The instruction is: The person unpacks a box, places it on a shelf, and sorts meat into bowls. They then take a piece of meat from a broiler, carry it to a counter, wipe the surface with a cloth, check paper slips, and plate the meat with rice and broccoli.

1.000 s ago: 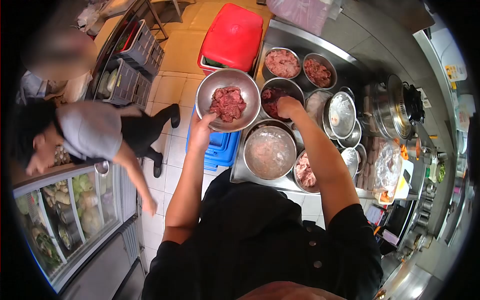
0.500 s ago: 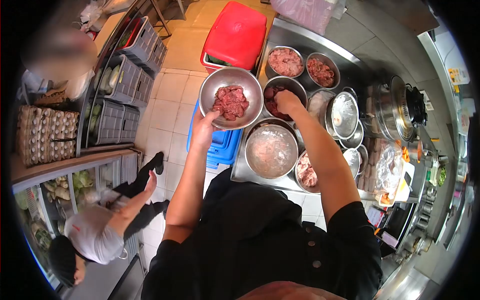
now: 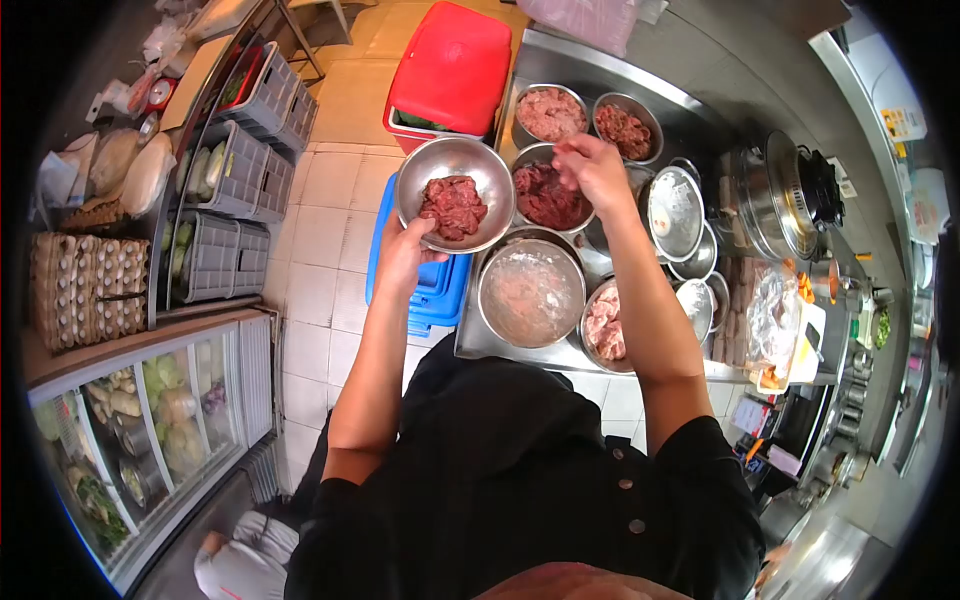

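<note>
At the far left, egg trays (image 3: 90, 292) were stacked above a glass-fronted refrigerator (image 3: 155, 430). A co-worker (image 3: 245, 565) in a light top was partly visible at the lower left. Grey crates (image 3: 243, 172) stood on the shelving.

The left hand (image 3: 403, 258) gripped the near rim of a steel bowl (image 3: 425, 172), thumb inside the rim. The bowl contained pieces of red meat (image 3: 455, 207) and was positioned above a blue container (image 3: 437, 288). A red-lidded cooler (image 3: 450, 65) stood beyond it.

To the right, on the steel counter (image 3: 478, 343), a wide vessel (image 3: 525, 342) held whitish contents. Behind it, a pot (image 3: 533, 154) contained dark red meat (image 3: 548, 198). The right hand (image 3: 600, 172) was located over this pot, fingers bent and drawn narrow; whether they held anything could not be determined. Pale pink meat (image 3: 604, 330) lay in a container below the right forearm. Metal lids (image 3: 676, 215) and wrapped packs (image 3: 775, 325) occupied the right side.
</note>
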{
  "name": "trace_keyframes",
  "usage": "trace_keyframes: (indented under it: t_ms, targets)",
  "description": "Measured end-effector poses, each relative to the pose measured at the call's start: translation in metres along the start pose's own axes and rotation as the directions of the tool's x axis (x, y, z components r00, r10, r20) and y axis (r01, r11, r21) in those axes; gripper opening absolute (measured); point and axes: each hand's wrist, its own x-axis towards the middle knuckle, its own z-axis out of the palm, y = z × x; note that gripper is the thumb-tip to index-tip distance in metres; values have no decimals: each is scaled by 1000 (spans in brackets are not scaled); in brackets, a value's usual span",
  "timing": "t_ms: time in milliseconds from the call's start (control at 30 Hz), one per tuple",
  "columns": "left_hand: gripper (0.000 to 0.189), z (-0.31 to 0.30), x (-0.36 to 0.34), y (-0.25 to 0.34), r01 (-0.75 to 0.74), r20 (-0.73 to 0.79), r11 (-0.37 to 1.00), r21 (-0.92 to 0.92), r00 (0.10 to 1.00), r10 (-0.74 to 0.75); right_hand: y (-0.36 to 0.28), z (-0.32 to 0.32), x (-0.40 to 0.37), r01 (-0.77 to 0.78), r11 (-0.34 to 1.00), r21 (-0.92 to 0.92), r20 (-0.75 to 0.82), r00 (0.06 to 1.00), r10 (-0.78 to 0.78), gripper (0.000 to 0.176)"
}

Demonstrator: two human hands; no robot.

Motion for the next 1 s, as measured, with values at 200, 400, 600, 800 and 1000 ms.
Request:
trace_keyframes:
  t_ms: [200, 400, 600, 800, 1000]
  targets:
    - [51, 43, 0, 7, 80, 95, 996, 36, 992, -83, -57, 39, -50, 451, 423, -785, 264, 863, -430, 31]
    - [50, 60, -10, 6, 5, 117, 1000, 0, 993, -5, -17, 83, -56, 527, 436, -729, 431, 849, -306, 21]
    - [44, -1, 0, -29, 111, 111, 981, -161, 989, -94, -81, 29, -100, 542, 655, -527, 87, 801, -592, 13]
    - [46, -66, -33, -31, 74, 42, 943, -325, 997, -64, -35, -87, -193, 64, 838, -541, -405, 854, -327, 9]
    - [45, -72, -73, -33, -31, -59, 975, -221, 998, 19, 54, -173, -273, -332, 725, -604, -588, 799, -125, 15]
